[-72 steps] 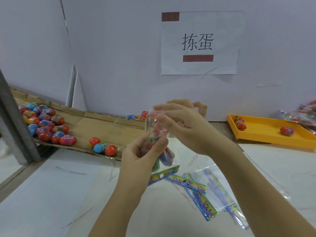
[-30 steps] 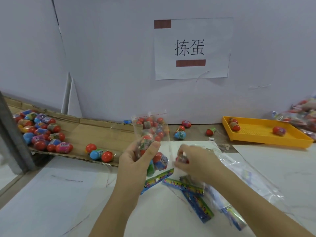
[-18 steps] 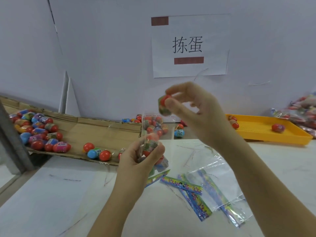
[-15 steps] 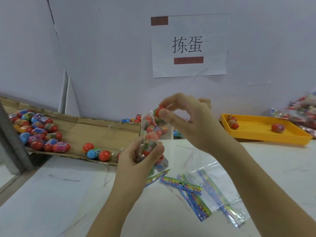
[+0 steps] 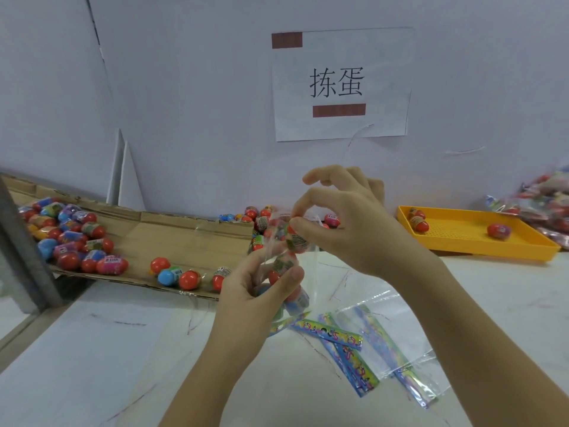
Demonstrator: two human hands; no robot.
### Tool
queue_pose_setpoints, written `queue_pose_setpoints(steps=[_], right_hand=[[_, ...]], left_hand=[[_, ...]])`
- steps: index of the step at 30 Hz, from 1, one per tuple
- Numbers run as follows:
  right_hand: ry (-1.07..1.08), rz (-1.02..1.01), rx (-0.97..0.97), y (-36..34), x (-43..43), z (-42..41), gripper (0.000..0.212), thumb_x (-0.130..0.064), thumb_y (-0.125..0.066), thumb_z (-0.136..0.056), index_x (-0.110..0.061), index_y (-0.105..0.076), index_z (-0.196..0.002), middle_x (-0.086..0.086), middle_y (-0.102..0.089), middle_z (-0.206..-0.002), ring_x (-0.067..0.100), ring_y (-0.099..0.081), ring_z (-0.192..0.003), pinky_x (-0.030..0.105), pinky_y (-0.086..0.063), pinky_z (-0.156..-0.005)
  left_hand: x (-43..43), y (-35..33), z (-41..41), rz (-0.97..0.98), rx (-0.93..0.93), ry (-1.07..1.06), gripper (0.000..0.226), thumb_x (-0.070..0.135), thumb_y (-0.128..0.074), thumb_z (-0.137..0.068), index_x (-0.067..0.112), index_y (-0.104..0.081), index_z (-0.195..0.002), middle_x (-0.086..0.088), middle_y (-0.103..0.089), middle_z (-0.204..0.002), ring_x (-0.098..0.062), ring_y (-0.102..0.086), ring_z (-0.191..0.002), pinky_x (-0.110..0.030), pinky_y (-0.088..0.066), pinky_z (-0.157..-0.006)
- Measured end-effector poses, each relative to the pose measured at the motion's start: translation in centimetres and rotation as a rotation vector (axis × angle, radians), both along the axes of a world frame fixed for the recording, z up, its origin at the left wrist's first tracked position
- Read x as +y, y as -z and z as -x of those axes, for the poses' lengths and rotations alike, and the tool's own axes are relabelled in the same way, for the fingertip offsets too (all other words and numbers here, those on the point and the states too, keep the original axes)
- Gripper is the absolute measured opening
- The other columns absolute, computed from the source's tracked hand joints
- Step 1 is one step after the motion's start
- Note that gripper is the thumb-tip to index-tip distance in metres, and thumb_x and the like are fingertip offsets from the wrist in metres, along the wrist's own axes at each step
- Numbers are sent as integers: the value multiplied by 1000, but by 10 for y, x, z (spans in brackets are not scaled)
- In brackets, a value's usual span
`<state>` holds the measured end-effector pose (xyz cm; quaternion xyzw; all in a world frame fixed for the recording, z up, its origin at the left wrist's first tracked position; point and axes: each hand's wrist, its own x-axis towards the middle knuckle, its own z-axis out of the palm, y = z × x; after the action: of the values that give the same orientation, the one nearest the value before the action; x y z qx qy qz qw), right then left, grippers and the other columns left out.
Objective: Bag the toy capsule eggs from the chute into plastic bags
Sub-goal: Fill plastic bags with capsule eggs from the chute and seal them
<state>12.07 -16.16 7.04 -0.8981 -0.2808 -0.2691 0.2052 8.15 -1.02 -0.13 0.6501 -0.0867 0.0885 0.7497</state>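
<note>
I see the left hand gripping a plastic bag; the right hand pinches an egg at its mouth.

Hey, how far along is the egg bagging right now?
Done: what look like filled bags are heaped far right, and the clear plastic bag holds several eggs. In hand: the left hand grips that bag; the right hand pinches a red-ended capsule egg at its mouth. Left: many colourful capsule eggs on the brown cardboard chute, plus empty bags with colourful headers.
</note>
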Motion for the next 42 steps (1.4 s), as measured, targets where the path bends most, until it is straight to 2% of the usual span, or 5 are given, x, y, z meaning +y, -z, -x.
queue_pose_setpoints(steps=[12, 20, 25, 33, 42], right_hand=[[-31, 255, 278, -3, -8, -2, 26, -51, -45, -91, -40, -68, -89, -17, -37, -138, -4, -17, -116, 29, -6, -92], [-254, -599, 709, 9, 3, -12, 101, -57, -81, -56, -34, -31, -142, -12, -54, -119, 9, -65, -96, 27, -56, -72], [-340, -840, 663, 22, 17, -15, 18, -11, -81, -71, -16, -72, -86, 7, -71, -74, 16, -67, -64, 22, -51, -52], [-299, -766, 628, 26, 19, -17, 44, -19, -80, -74, -23, -62, -114, -2, -64, -65, 13, -63, -58, 25, -46, -43], [-59, -103, -586, 28, 36, 1, 9, -21, -65, -85, -19, -74, -83, -3, -67, -81, 22, -59, -71, 39, -40, -77]], left_hand=[[-2, 6, -2, 40, 27, 9, 32, 39, -75, -56, 44, -76, -87, -18, -70, -83, -22, -69, -74, -17, -54, -58], [1, 7, -5, 134, 10, -50, 52, 46, -74, -60, 42, -68, -112, 3, -76, -100, -19, -72, -94, -33, -58, -78], [4, 4, -7, 197, 0, -118, 41, 56, -69, -54, 39, -77, -91, 7, -76, -93, -12, -72, -88, -21, -57, -67], [5, 7, -7, 312, 31, -166, 32, 40, -66, -71, 31, -77, -100, 1, -76, -102, -19, -72, -95, -24, -58, -65], [-1, 6, 0, 105, -240, -129, 41, 24, -63, -84, 13, -64, -124, 6, -73, -73, -8, -69, -62, -18, -54, -54]])
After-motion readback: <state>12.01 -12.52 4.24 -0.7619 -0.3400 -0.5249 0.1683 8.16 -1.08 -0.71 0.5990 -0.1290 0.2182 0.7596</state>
